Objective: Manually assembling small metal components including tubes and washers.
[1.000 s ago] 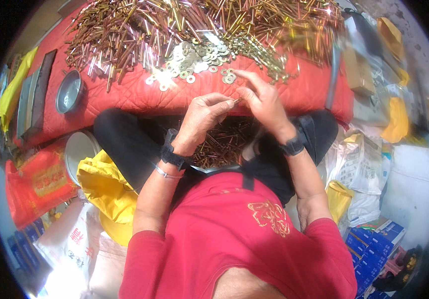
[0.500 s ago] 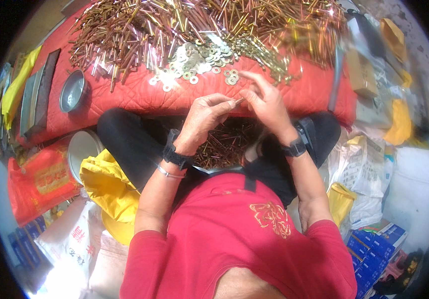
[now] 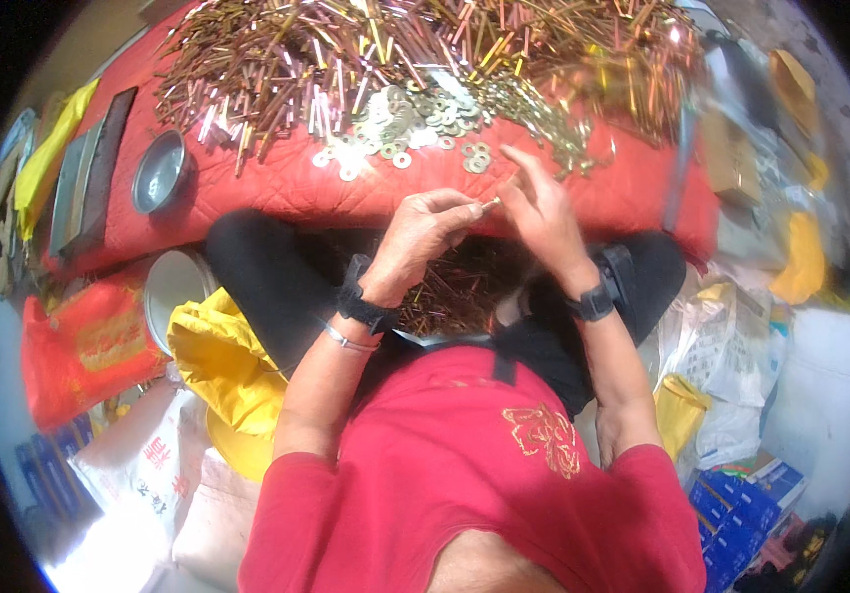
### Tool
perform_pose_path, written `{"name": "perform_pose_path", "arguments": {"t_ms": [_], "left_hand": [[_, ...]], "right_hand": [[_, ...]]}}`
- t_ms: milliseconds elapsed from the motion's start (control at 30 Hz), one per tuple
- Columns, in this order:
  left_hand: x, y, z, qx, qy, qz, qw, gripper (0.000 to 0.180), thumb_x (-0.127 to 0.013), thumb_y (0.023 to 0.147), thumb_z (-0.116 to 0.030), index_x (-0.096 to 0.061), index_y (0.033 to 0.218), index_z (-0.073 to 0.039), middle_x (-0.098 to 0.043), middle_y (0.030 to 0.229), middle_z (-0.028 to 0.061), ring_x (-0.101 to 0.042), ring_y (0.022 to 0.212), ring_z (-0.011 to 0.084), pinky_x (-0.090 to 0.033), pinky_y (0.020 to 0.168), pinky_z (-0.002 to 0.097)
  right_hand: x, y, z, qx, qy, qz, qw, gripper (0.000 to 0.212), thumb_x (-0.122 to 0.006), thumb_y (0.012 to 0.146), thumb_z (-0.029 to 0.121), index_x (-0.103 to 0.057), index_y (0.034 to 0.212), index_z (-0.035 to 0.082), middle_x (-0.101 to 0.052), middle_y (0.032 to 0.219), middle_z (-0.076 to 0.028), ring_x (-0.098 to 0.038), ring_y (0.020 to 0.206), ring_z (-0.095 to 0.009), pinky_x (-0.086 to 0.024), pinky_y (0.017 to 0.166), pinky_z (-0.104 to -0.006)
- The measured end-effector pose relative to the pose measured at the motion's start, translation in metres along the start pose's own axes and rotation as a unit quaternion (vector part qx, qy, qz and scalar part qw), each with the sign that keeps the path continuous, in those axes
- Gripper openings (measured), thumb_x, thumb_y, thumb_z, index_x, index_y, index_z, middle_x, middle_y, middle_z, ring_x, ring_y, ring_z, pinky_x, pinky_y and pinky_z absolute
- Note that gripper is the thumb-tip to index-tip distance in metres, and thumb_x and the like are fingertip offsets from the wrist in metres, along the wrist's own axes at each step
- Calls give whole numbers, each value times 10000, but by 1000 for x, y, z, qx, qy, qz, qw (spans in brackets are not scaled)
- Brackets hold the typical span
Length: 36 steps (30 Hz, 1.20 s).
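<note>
Pinched between the thumb and fingers of my left hand is a small brass-coloured metal piece; most of it is hidden, only its tip showing. My right hand is right beside that tip, thumb close to it and fingers apart; whether the thumb touches it I cannot tell. Beyond the hands, flat round washers lie in a loose heap on a red quilted cover. Small yellowish metal parts are scattered to their right. Behind them spreads a big pile of long thin metal rods.
A metal bowl sits on the cover at the left. More rods fill the space between my legs. Yellow cloth and a red bag are on the left; white plastic bags and blue boxes are on the right.
The whole view has shifted slightly. My left hand keeps its pinch, and the tip of the brass-coloured piece shows more clearly. The right hand's fingers have moved a little beside it.
</note>
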<state>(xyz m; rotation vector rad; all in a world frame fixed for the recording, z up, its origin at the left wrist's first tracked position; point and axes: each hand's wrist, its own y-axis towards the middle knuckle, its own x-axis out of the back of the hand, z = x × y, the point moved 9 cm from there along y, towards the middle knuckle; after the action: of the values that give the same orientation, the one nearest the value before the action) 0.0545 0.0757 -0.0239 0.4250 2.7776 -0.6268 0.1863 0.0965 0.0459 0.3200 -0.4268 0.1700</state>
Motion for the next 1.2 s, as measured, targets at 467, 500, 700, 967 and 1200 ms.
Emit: {"name": "perform_pose_path", "arguments": {"t_ms": [467,500,700,967,1200], "left_hand": [[-1,-5,-4,11,54,29,998,170,-620,891,-244,-655,916,-80,-525,658,-48,-416,534,13,-283,461,179],[-2,-7,-5,-1,94,32,995,179,-616,894,-250,-654,919,-77,-532,664,-45,-428,546,16,-295,466,181],[49,1,-60,-153,297,-81,939,256,-645,873,-240,-665,996,-16,-643,785,44,-581,705,129,-463,644,272],[151,44,-130,-137,667,-437,588,577,-719,751,-413,-526,1036,50,-545,1010,266,-571,958,424,-471,841,472],[176,70,-116,-135,738,-346,564,366,-671,770,-205,-492,942,64,-537,950,265,-595,858,420,-503,772,463]], "right_hand": [[-10,-2,23,117,-49,16,992,355,-587,870,69,-534,1219,30,-598,884,-122,-592,702,-202,-477,674,-309],[-12,-2,9,42,-6,52,998,344,-590,875,88,-539,1211,30,-603,877,-118,-590,686,-194,-475,665,-306],[-2,-6,-21,-94,48,101,989,296,-586,904,225,-579,1113,15,-591,776,-98,-569,610,-180,-458,620,-311],[93,56,-64,88,-309,-122,939,158,-595,793,74,-619,946,43,-588,891,-121,-587,840,-276,-470,715,-376],[81,98,-86,225,-561,-69,793,90,-573,741,101,-602,818,138,-521,868,-37,-545,822,-221,-443,674,-347]]}}
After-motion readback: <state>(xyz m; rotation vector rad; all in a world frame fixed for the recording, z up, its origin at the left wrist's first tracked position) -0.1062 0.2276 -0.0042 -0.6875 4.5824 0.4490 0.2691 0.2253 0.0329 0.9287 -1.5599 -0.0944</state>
